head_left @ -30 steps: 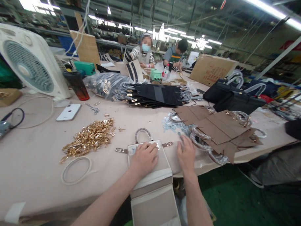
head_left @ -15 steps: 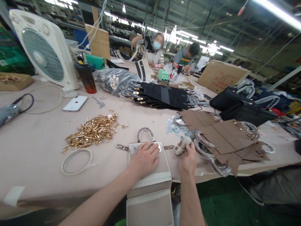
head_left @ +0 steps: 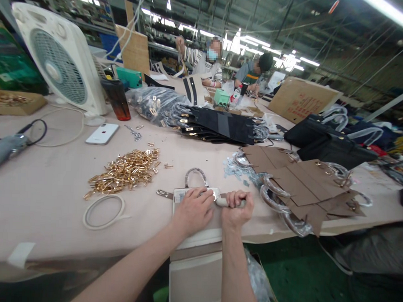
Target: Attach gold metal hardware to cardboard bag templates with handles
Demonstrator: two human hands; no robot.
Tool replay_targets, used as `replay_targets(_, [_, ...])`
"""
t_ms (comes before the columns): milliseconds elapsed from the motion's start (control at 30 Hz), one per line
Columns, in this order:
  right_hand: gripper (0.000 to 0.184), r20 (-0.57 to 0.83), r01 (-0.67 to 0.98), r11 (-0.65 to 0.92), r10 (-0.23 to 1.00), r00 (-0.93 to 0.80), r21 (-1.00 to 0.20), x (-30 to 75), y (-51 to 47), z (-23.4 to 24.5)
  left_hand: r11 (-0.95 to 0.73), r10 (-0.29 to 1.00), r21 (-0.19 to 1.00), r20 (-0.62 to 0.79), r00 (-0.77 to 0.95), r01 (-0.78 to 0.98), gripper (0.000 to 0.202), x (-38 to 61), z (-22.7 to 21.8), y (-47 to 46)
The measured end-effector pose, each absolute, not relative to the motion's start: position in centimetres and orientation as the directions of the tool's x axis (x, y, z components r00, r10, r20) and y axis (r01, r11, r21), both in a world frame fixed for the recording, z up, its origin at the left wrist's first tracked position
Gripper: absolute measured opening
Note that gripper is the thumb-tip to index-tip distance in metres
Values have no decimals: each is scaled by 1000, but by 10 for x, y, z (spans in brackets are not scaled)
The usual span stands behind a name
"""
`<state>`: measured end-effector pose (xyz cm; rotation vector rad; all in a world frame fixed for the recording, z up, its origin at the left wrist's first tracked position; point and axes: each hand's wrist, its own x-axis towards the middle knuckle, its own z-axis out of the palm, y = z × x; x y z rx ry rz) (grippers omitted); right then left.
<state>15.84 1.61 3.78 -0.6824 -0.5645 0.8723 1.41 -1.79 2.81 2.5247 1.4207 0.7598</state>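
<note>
A pale handbag piece (head_left: 197,252) with a looped, wrapped handle (head_left: 197,172) lies at the table's edge, its lower part hanging over. My left hand (head_left: 193,212) rests on its upper end, fingers stretched out and flat. Beside it, my right hand (head_left: 237,209) is closed round a short hand tool with a beige wrapped grip (head_left: 223,202). The tool's end reaches the bag piece near a small metal part at my left fingertips; the exact contact is hidden. A brown strap with a gold metal plate (head_left: 162,193) sticks out on the left.
Gold metal fittings (head_left: 124,171) lie heaped at left, above a tape roll (head_left: 103,212). Brown bag panels (head_left: 302,181) with wrapped handles are stacked at right. Black panels (head_left: 218,125), a phone (head_left: 102,134), a tumbler (head_left: 117,99) and a fan (head_left: 59,60) stand farther back. Two people work beyond.
My right hand has moved left and turned, bringing the beige-gripped tool from beside the bag piece onto its upper right. My left hand stays on the piece.
</note>
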Motion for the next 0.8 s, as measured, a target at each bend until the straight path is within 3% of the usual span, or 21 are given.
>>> replay_targets(467, [36, 377, -248, 532, 795, 475, -809, 145, 18, 32, -520, 845, 360, 353, 403, 774, 34, 15, 30, -18])
replay_targets(800, [38, 409, -119, 479, 834, 372, -870, 139, 26, 32, -548, 829, 364, 361, 428, 754, 25, 15, 31, -17])
